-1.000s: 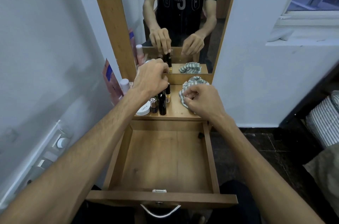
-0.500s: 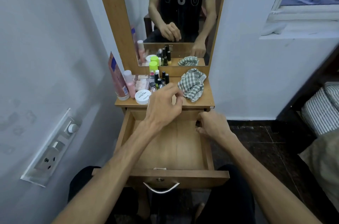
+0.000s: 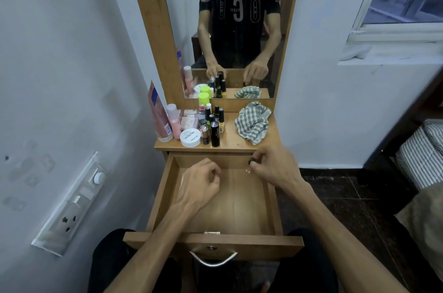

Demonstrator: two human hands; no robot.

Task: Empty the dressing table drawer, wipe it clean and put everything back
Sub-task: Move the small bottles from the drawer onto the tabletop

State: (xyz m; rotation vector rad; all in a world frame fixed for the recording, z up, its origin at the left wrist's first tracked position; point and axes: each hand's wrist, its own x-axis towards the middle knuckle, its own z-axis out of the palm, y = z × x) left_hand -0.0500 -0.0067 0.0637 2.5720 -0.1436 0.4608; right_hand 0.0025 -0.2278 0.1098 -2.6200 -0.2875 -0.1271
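On the tabletop's far left stand the cosmetics (image 3: 191,122). Your left hand (image 3: 200,183), fingers curled on nothing, hovers over the open drawer (image 3: 239,206). Right of it, your right hand (image 3: 273,165) pinches a small dark object (image 3: 251,162) at the drawer's far-right corner. The checked cloth (image 3: 253,125) lies beyond, on the tabletop's right.
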